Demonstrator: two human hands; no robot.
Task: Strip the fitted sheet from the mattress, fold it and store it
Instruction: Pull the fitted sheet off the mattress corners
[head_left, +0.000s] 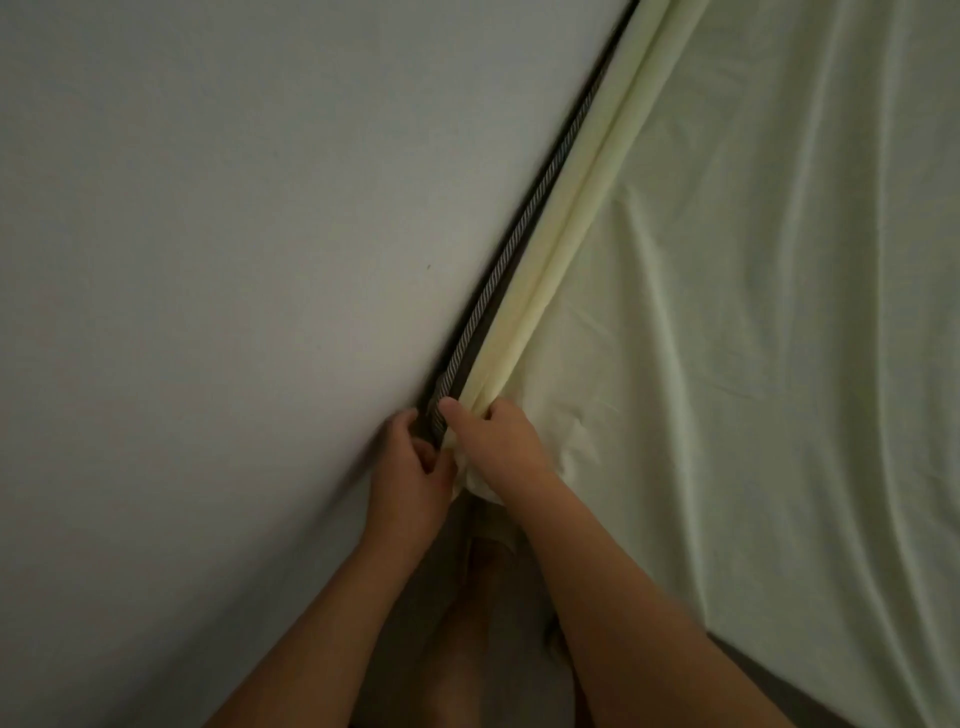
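A pale yellow-green fitted sheet (753, 312) covers the mattress on the right half of the view, wrinkled and rolled up along its left edge. A dark mattress edge with striped piping (524, 218) shows in the narrow gap beside the wall. My right hand (498, 441) grips the bunched sheet edge at the near end of that gap. My left hand (410, 462) sits just left of it, fingers curled into the gap against the piping and sheet edge; what those fingers hold is hidden.
A plain grey-white wall (234, 234) fills the left half, pressed close to the mattress side. My bare legs (467, 623) show below between my forearms. A darker mattress side (779, 686) shows at the lower right.
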